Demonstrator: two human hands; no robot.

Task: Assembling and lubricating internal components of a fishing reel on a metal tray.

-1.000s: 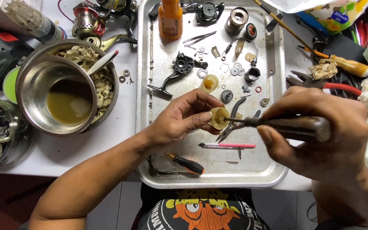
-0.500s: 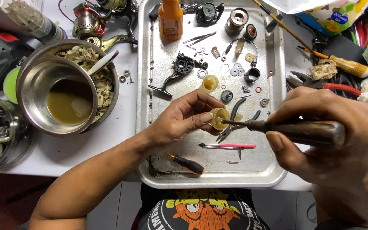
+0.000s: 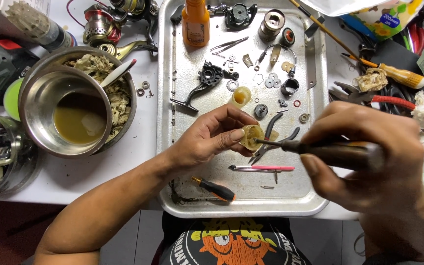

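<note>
Hands [image 3: 212, 137] pinch round, seemingly plastic yellowish part [image 3: 252, 136].

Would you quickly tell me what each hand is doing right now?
Left hand: closed on a small yellowish round part.
Right hand: closed around a dark-handled tool, tip at that part.

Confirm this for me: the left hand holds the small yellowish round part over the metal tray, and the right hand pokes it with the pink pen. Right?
Not quite. The head view shows the right hand working a dark-handled tool, not the pink pen, which lies untouched on the metal tray. The left hand does hold the small yellowish round part over that tray.
</note>
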